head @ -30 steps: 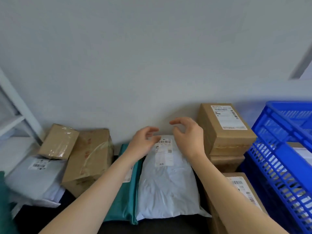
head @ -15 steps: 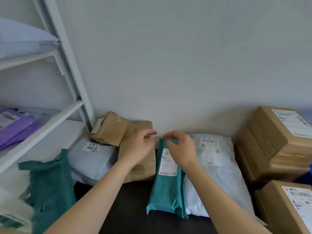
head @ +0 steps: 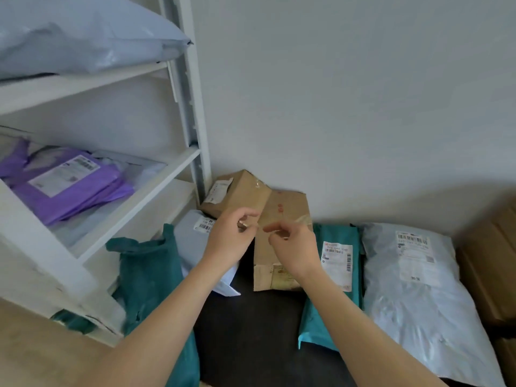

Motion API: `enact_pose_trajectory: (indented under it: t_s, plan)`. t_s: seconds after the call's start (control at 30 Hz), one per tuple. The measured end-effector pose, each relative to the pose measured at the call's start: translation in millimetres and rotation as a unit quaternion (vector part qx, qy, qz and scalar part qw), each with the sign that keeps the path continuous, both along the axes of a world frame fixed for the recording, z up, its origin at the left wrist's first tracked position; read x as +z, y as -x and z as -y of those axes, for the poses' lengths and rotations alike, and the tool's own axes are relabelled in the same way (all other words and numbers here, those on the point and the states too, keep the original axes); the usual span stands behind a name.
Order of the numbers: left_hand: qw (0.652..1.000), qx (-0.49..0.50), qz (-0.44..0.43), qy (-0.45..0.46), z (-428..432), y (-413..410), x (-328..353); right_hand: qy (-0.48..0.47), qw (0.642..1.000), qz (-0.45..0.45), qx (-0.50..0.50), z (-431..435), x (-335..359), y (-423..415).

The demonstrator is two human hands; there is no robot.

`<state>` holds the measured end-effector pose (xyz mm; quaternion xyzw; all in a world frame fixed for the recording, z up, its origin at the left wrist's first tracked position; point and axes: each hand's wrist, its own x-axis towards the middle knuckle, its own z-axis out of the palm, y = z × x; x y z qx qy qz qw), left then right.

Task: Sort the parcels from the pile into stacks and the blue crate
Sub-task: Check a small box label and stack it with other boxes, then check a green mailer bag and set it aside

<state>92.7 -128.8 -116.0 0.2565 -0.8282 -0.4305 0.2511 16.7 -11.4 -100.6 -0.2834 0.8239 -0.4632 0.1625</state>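
My left hand [head: 229,241] and my right hand [head: 293,247] hover side by side over a long brown carton [head: 282,247] lying on the dark floor by the wall. Both hands hold nothing, fingers loosely curled and apart. A smaller taped carton [head: 234,194] leans on the long one, up against the wall. A grey mailer bag [head: 195,241] lies under my left hand. Right of the long carton lie a teal mailer [head: 335,275] and a pale grey mailer [head: 413,289], side by side. The blue crate is out of view.
A white shelf rack [head: 134,196] stands at left, holding purple mailers [head: 64,185] and a grey bag [head: 83,37] above. A dark green bag [head: 150,275] slumps against the rack's foot. Brown cartons [head: 491,261] stand at the right edge. The wall is close behind.
My view has swung left: the blue crate and box stack slid out of frame and the rack came in. Both hands moved left from the pale grey mailer, past the teal one, to the long carton.
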Motion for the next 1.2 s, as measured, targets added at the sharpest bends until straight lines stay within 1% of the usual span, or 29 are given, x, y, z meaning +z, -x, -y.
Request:
enact_pose_trajectory:
  t_s: [0.23,0.33,0.4,0.53,0.67,0.77,0.9,1.0,1.1,1.2]
  plan:
    - [0.996,0.083,-0.005,0.018,24.6,-44.6,-14.8,-0.055,0.993,0.04,0.097,39.8,-26.5,-39.5]
    - [0.993,0.12,0.001,0.02,28.9,-69.9,-20.4,-0.111,0.98,0.047,0.157,53.5,-39.9,-60.8]
    - [0.99,0.14,0.004,0.029,32.0,-83.4,-23.8,-0.141,0.969,0.067,0.192,58.5,-49.7,-75.8]
    - [0.988,0.152,0.018,0.036,37.4,-98.4,-33.8,-0.212,0.947,0.079,0.23,64.7,-76.4,-100.9]
    - [0.989,0.139,0.038,0.034,36.2,-104.4,-39.4,-0.238,0.937,0.051,0.249,64.7,-96.5,-117.5]
    - [0.99,0.132,0.041,0.036,33.3,-104.0,-39.0,-0.248,0.932,0.038,0.262,63.3,-98.8,-118.6]
    - [0.989,0.131,0.047,0.047,30.2,-100.9,-38.8,-0.235,0.936,0.016,0.263,58.6,-93.9,-112.4]
    - [0.988,0.135,0.043,0.055,27.4,-98.0,-40.0,-0.201,0.958,0.013,0.204,53.0,-86.9,-102.4]
    - [0.989,0.128,0.038,0.066,22.7,-93.4,-40.3,-0.141,0.98,0.026,0.136,47.6,-76.5,-89.5]
    - [0.99,0.111,0.043,0.074,16.1,-84.7,-39.4,-0.107,0.986,0.027,0.123,40.6,-63.0,-75.0]
